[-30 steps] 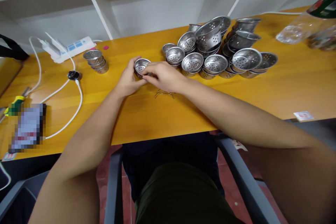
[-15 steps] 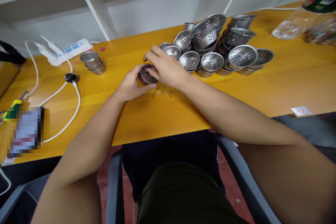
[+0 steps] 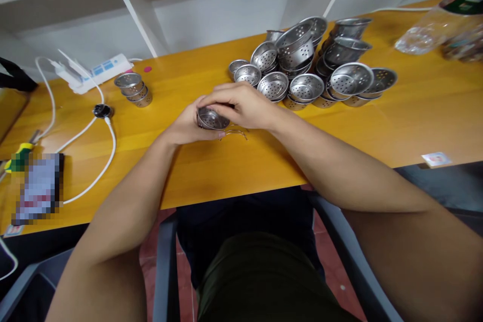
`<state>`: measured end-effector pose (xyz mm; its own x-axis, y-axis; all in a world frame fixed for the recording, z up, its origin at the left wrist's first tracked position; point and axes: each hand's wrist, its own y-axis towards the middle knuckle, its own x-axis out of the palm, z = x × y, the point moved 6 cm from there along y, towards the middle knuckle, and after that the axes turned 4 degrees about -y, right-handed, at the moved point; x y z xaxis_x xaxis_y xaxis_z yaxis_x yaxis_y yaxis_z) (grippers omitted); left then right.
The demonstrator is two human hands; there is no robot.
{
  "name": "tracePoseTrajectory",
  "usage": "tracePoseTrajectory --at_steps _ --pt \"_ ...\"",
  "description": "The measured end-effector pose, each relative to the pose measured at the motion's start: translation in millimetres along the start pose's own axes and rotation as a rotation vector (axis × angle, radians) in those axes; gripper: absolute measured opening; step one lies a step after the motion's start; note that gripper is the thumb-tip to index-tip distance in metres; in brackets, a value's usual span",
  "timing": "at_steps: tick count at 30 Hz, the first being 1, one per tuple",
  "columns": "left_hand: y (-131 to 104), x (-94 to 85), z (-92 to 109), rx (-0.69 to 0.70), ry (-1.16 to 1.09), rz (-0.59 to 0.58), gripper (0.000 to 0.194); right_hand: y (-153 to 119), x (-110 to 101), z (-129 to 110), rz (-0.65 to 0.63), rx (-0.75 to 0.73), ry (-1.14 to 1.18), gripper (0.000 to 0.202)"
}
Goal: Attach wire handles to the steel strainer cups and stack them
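A small perforated metal strainer basket (image 3: 213, 118) is between my hands over the table, its hole-dotted surface facing up toward me. My left hand (image 3: 189, 123) wraps round its left side, thumb along the near edge. From the right, my right hand (image 3: 241, 103) closes on the far upper edge, its fingertips partly hidden. Thin curved wires (image 3: 236, 134) lie on the table just by my left thumb. Several similar strainer baskets (image 3: 306, 88) are heaped to the right of my hands, some nested. A short stack of strainer baskets (image 3: 134, 89) stands to the left.
A white power strip (image 3: 103, 73) with cables lies at the back left. Near the left edge are a yellow-green handled tool (image 3: 18, 157) and a blurred-out object (image 3: 37, 188). A clear plastic bottle (image 3: 426, 32) lies at the right. Shelving (image 3: 226, 5) backs the table.
The strainer basket has tipped between my hands, from showing its open inside to showing its perforated surface. My right hand has come down a little, its fingers now lower over the edge.
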<state>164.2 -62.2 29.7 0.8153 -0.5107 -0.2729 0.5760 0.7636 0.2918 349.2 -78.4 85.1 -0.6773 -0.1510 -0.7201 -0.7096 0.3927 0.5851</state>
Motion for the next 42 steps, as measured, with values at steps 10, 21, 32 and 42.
tracePoseTrajectory --at_steps 10,21,32,42 --pt "-1.3 13.1 2.7 -0.164 -0.241 -0.056 0.081 0.0 9.2 17.6 0.101 0.133 0.288 0.031" --pt "-0.6 12.2 4.7 -0.150 -0.246 -0.063 0.084 3.3 11.4 24.1 0.059 0.162 0.366 0.035" --pt "-1.7 -3.6 -1.1 -0.106 -0.184 -0.041 0.087 2.4 10.1 11.9 0.063 0.130 0.078 0.027" --pt "-5.6 -6.7 -3.3 -0.107 -0.177 0.030 0.097 -3.3 9.9 27.3 0.264 0.285 0.261 0.063"
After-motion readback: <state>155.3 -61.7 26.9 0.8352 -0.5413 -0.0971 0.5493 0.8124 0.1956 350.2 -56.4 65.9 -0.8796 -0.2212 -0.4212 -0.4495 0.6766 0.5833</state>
